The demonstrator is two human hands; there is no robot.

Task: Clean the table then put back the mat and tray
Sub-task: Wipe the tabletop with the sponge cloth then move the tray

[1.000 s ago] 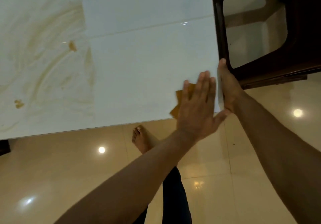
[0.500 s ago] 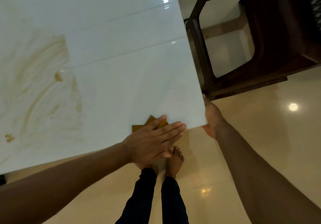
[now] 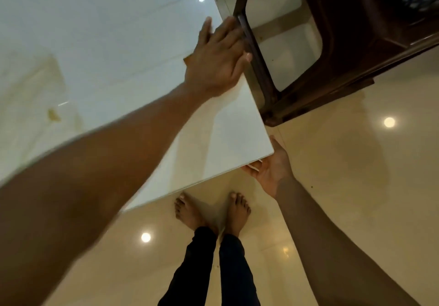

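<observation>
The white glossy table [image 3: 107,32] fills the upper left of the head view. My left hand [image 3: 217,57] lies flat near the table's right edge, fingers straight, pressing an orange-brown cloth [image 3: 187,60] of which only a corner shows under the palm. My right hand [image 3: 270,168] is held palm up at the table's near right corner, just below the edge, fingers relaxed and holding nothing that I can make out. Brownish smears and a small brown blob [image 3: 53,115] mark the table's left part.
A dark wooden chair [image 3: 332,51] stands close against the table's right edge, its leg right beside my left hand. My bare feet [image 3: 211,210] stand on the shiny beige floor below the table's near corner. Ceiling lights reflect on the floor.
My left hand has slid the cloth from the near edge up along the table's right edge toward the chair. My right hand stayed cupped under the near right corner.
</observation>
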